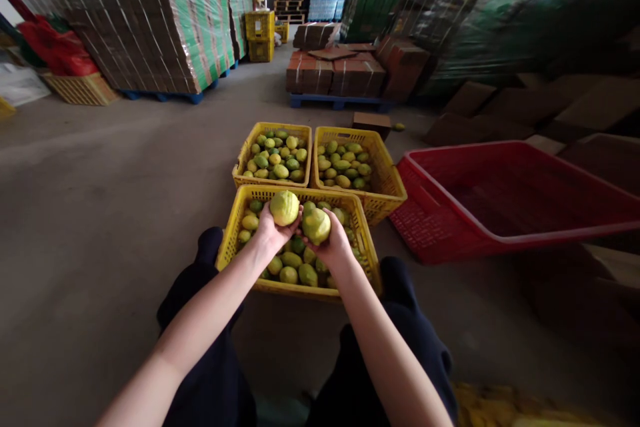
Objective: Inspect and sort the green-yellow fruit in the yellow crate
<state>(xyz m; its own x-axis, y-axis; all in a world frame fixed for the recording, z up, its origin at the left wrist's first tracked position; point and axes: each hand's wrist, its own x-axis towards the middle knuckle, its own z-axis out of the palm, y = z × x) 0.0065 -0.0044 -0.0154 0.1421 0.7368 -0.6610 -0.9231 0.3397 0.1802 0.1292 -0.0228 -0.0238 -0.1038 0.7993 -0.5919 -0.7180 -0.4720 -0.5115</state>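
My left hand [273, 230] is closed around a pale yellow-green lemon [284, 207], held above the near yellow crate [227, 247]. My right hand [336, 243] grips a second yellow-green lemon [316, 225] just beside it. Both fruits hover over that crate, which holds several green and yellow lemons between my knees. Two more yellow crates stand side by side behind it, the left one [241, 160] and the right one [387, 177], both filled with lemons.
A large red plastic crate [430, 240] sits tilted to the right. Flat cardboard bundles on a blue pallet [340, 101] lie ahead, wrapped carton stacks [150, 13] at left, loose boxes at right. Bare concrete floor spreads to the left.
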